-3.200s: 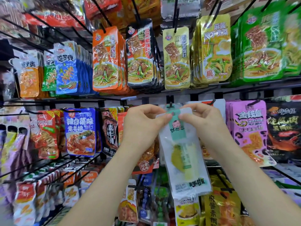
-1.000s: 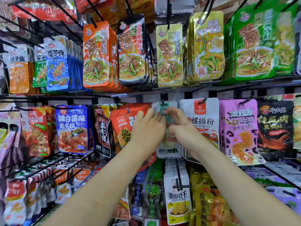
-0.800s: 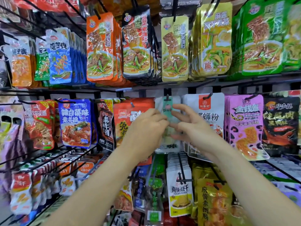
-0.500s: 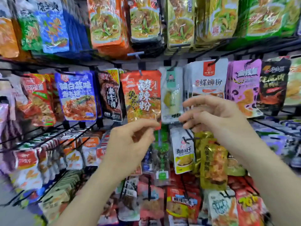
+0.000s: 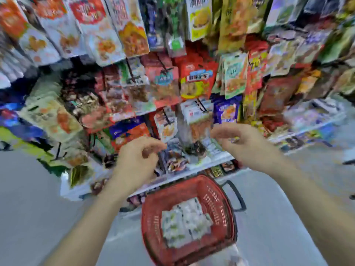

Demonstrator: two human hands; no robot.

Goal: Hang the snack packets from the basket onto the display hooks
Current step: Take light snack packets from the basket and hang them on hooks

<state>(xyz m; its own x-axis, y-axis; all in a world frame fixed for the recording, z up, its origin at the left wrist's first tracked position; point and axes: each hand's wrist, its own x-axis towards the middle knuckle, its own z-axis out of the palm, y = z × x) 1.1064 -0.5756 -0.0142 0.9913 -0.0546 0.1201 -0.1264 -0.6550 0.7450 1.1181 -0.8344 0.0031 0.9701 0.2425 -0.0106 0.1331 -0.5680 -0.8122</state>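
View: has tipped down from the upper hooks to the lower shelves; heavily blurred.
Left hand (image 5: 138, 156): lowered from the rack, empty, fingers loosely curled.
Right hand (image 5: 244, 143): also lowered, empty, fingers relaxed.
Red plastic mesh basket (image 5: 218, 204): on the floor beneath both hands.
Pale white-and-green snack packets (image 5: 184, 223): piled inside the basket.

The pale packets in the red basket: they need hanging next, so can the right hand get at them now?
Probably yes: the right hand looks empty, and the pale packets lie uncovered in the open red basket below it, with nothing between.
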